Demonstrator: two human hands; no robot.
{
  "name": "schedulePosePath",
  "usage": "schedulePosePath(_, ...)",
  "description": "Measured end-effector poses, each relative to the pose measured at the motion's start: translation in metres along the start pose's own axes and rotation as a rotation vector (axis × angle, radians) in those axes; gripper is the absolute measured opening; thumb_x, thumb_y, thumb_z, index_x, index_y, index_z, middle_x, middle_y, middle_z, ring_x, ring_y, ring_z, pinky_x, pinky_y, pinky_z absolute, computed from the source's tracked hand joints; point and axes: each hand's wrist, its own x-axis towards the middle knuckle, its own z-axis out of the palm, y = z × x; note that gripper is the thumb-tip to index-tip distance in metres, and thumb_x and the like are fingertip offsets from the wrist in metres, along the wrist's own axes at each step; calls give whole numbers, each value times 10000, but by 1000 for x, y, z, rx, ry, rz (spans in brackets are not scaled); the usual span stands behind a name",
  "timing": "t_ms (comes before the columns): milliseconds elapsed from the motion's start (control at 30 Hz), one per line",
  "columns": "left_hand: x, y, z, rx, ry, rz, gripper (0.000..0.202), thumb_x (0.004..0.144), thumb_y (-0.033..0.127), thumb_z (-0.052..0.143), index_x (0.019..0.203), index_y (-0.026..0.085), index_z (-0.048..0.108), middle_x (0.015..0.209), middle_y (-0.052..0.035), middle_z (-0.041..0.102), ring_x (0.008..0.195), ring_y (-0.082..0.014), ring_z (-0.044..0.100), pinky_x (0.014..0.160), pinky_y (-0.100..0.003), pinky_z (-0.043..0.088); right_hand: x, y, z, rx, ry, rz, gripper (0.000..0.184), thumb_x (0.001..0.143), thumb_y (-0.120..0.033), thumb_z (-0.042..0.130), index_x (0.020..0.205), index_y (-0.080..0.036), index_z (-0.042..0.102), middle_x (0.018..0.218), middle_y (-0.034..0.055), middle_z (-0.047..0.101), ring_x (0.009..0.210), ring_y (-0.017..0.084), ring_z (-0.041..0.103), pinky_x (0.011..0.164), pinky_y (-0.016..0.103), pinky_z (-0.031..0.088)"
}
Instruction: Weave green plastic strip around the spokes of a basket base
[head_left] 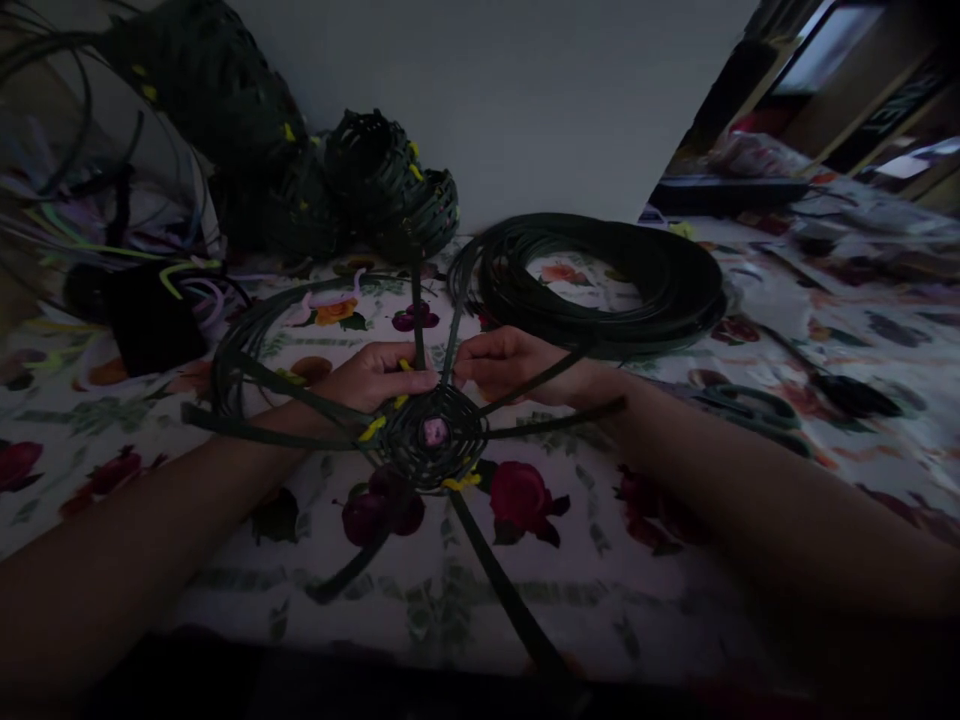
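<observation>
A round woven basket base (466,432) of dark green strips is held above the flowered tablecloth, with long flat strips radiating from it like spokes. A small pinkish piece (435,432) sits at its centre, and yellow bits (461,482) show along its edge. My left hand (382,375) grips the far left edge of the base, thumb on top. Close beside it, my right hand (499,362) is pinched at the far edge between two spokes, on what looks like a thin green strand. The fingertips partly hide that strand.
Behind the hands lies a large coil of dark green strip (660,280). Finished-looking woven baskets (367,165) stand at the back left by a white panel (525,100). Scissors (750,405) lie right of my right forearm. Loose coloured strips (75,225) are heaped at left.
</observation>
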Motion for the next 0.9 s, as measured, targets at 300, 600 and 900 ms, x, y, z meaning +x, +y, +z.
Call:
schedulePosePath(300, -2, 9, 4, 95, 52, 76, 232, 761, 409, 746, 797, 185, 696, 796, -23, 715, 745, -179, 650, 673, -260, 514, -2, 2, 2, 223, 9, -14, 189, 893, -304, 659, 895, -154, 544, 561, -97, 353, 417, 33, 246, 378, 177, 232)
schedulePosePath(600, -1, 7, 5, 296, 129, 182, 231, 770, 397, 722, 799, 171, 679, 791, -28, 690, 746, -174, 621, 657, -242, 500, -1, 1, -2, 285, -14, 30, 202, 874, -265, 671, 1005, -157, 561, 543, -102, 392, 384, 31, 255, 356, 172, 233)
schedulePosePath(900, -5, 8, 10, 187, 161, 103, 271, 813, 441, 692, 777, 179, 631, 682, 10, 610, 610, -136, 556, 552, -224, 438, 3, 2, -1, 455, 94, 216, 239, 748, -160, 753, 949, -147, 623, 601, -62, 529, 393, 21, 301, 344, 158, 251)
